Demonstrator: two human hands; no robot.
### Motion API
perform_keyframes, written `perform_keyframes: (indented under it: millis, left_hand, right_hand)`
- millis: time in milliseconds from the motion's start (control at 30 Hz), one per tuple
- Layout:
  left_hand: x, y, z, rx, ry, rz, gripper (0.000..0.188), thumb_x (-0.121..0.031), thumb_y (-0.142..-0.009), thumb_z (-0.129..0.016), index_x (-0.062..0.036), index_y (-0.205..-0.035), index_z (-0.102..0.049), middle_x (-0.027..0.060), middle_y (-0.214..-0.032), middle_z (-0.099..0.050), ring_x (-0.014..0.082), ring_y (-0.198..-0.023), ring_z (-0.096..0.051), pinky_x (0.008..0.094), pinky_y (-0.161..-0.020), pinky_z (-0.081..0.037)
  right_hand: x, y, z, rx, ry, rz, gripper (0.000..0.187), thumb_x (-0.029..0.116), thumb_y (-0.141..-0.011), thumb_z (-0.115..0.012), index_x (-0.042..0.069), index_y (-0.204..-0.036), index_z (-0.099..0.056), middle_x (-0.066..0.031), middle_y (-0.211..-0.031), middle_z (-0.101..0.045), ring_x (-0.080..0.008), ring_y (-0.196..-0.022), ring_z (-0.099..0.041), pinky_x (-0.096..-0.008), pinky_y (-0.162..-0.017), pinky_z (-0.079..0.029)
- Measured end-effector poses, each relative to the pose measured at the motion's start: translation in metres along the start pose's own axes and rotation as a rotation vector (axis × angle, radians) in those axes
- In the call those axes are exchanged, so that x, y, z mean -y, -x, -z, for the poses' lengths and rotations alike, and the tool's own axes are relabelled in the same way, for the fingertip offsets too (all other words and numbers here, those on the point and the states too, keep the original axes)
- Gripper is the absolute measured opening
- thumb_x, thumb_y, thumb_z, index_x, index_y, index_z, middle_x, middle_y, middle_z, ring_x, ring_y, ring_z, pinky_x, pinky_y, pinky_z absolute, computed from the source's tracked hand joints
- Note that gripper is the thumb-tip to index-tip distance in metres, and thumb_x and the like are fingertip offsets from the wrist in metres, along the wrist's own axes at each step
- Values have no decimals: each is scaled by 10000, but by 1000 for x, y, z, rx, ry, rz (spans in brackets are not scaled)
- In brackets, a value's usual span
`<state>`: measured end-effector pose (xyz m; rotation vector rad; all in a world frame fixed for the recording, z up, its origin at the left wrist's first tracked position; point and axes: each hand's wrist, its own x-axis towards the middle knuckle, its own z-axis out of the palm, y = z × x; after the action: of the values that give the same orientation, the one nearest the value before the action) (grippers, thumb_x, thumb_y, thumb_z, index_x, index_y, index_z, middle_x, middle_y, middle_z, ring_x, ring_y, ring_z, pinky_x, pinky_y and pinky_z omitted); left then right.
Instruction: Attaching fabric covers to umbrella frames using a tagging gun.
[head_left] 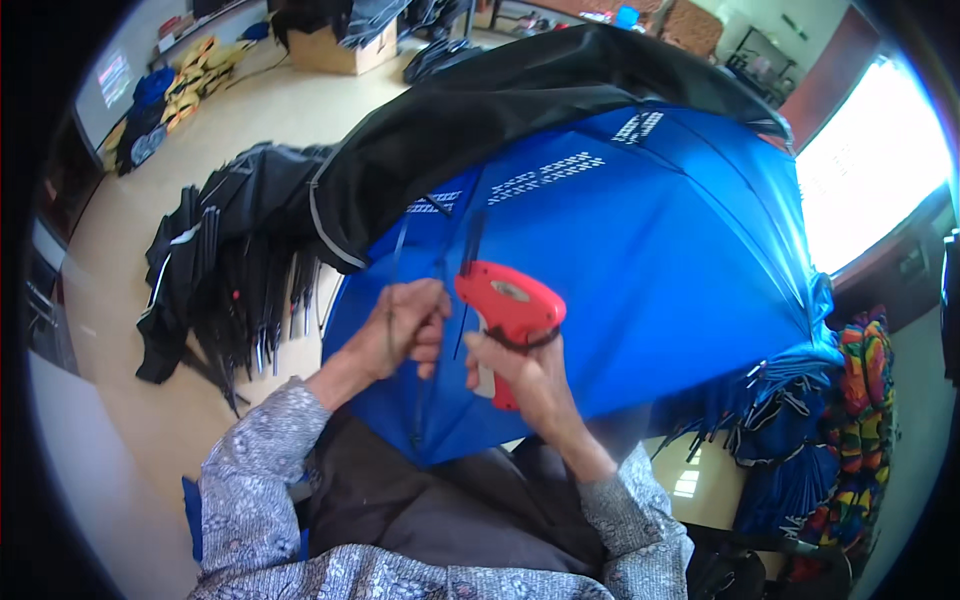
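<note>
Right hand [530, 385] grips a red tagging gun [505, 320] by its handle, nose pointed up-left against the blue umbrella [640, 260]. Left hand [405, 325] is closed, pinching a thin rib and fabric of the umbrella just beside the gun's tip. The umbrella lies open across the person's lap. Black cloth [480, 110] drapes over its top. A pile of black umbrellas [230, 270] lies on the floor [290, 110] to the left; blue and colourful umbrellas [830, 430] are stacked at right.
</note>
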<state>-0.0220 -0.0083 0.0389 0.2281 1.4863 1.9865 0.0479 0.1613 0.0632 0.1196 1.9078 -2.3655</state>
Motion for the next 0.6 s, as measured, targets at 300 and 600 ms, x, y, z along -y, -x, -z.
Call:
perform_keyframes:
  millis: [300, 600]
  left_hand:
    - [-144, -48, 12, 374, 327, -296, 208, -236, -972, -446, -42, -912, -492, -89, -552, -278, 19, -409, -302, 183, -358, -301]
    - [-226, -15, -36, 360, -577, -881, 296, -242, -973, -446, -19, -1166, -476, 23, -814, -574, 77, -708, -559, 183, -613, -490]
  right_hand:
    - [14, 19, 6, 681, 357, 361, 278, 226, -799, -692, 27, -970, -599, -66, -713, -629, -225, -667, -620, -330, -638, -480]
    - [-130, -90, 91, -16, 641, -71, 250, 247, -746, -712, 27, -810, -612, -60, -620, -585, -155, -592, -580, -332, -569, -455]
